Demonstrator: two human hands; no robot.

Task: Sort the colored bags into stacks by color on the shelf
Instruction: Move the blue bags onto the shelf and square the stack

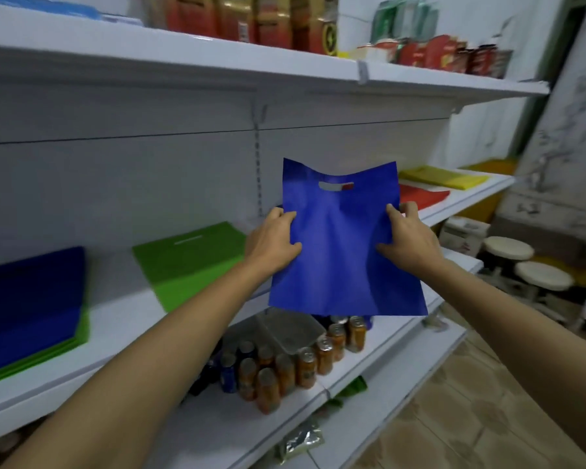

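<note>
Head view: blue non-woven bag (344, 252) held upright in air before middle shelf (122, 319). Left hand (273, 242), right hand (408, 236) pinch its side edges. Likely light, limp, sags; grip both edges. Blue stack (31, 299) lies far left.

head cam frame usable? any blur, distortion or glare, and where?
Head view: the blue bag, pinched by the left hand and right hand, is fairly sharp. Head view, left edge: the blue stack is smeared. The wide-angle lens bows the upper shelf, and the packets on it are soft. Light is even, with no strong glare.
</note>
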